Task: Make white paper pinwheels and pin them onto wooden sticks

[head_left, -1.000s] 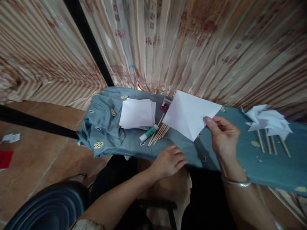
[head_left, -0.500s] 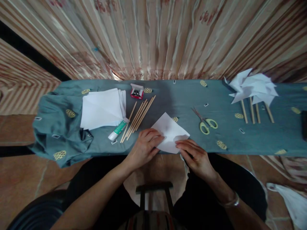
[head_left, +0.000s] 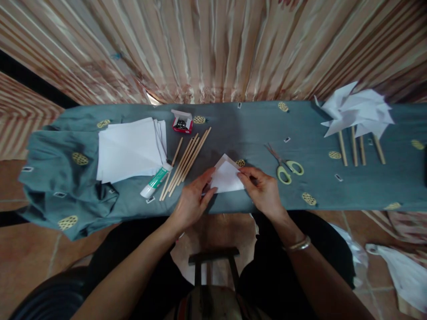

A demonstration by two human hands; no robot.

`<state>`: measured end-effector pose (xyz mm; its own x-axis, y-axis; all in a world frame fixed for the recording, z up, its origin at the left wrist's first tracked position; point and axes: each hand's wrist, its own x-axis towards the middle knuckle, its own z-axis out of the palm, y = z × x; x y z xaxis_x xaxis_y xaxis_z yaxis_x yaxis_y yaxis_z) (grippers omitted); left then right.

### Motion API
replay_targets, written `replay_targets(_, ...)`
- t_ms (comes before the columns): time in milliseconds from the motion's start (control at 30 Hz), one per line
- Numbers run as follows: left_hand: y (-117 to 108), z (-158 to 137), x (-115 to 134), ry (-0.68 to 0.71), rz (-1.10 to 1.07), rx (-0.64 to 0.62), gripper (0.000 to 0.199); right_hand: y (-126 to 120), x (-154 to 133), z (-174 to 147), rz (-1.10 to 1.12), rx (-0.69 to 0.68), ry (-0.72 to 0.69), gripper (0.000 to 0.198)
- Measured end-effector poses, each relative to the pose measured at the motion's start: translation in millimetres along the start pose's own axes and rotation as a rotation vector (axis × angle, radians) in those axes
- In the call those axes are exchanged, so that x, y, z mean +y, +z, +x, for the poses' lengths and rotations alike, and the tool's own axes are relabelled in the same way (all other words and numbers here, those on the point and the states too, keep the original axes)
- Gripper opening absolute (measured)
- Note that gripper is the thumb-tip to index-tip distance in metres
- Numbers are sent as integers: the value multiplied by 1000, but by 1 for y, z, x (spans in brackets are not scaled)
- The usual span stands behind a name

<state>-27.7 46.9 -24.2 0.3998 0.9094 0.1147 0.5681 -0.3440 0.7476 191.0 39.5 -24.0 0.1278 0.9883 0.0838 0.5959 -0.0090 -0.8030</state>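
A sheet of white paper (head_left: 227, 177), folded over into a rough triangle, lies at the near side of the cloth-covered table. A narrow band of the lower layer shows along its far corner. My left hand (head_left: 194, 198) grips the left corner of the paper between thumb and fingers. On the opposite side, my right hand (head_left: 265, 192) pinches the right corner, thumb and forefinger closed on it. Green-handled scissors (head_left: 283, 166) lie to the right of my right hand. Several wooden sticks (head_left: 187, 164) rest beyond my left hand, beside a glue stick (head_left: 155, 180).
A stack of white paper (head_left: 128, 151) lies on the left of the table cloth (head_left: 253, 129). Behind the sticks stands an open small red box (head_left: 182, 122) of dark metal pieces. White paper pinwheels (head_left: 362, 111) on sticks lie at right. A pleated curtain (head_left: 213, 53) hangs behind.
The near corner of the paper has been folded over toward the far corner, turning the flat sheet into a triangle. Both hands moved slightly away from me with it. The view shifted a little.
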Motion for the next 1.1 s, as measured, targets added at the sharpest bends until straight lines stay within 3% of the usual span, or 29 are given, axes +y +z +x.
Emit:
replay_targets(167, -2, -1, 8, 254, 273, 70, 35, 7, -1, 8, -81, 50, 11, 23)
replay_targets(300, 13, -13, 19, 441, 400, -42, 38, 9, -2, 9, -105, 69, -18, 22)
replay_targets(533, 28, -21, 16, 346, 424, -176, 57, 13, -2, 12, -171, 95, -57, 22)
replay_targets(1100, 27, -19, 12, 317, 410, -220, 64, 17, -1, 14, -247, 134, -102, 22)
